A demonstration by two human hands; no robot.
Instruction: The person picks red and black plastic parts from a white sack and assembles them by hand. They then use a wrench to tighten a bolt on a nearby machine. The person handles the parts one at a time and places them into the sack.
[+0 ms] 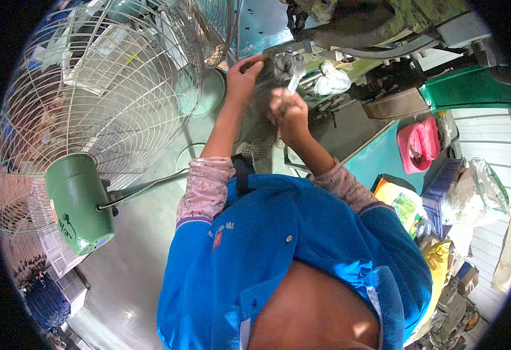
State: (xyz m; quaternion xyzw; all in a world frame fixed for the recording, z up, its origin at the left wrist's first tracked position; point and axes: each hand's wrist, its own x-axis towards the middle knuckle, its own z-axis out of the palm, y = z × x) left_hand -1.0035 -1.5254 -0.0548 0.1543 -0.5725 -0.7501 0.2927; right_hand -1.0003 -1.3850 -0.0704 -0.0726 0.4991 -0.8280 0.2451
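Note:
My right hand is closed around the handle of a silver wrench. The wrench's upper end meets a metal fitting with bolt-like tops on the machine. To the left of that fitting, my left hand is raised with thumb and fingers drawn together. Whatever it pinches, if anything, is too small to make out. Just right of the wrench lies a clear plastic bag beside some metal rods.
A large wire-caged fan with a green motor stands close on my left. Dark machine parts hang over the far side. On the right are a pink container, a green metal beam and a blue basket.

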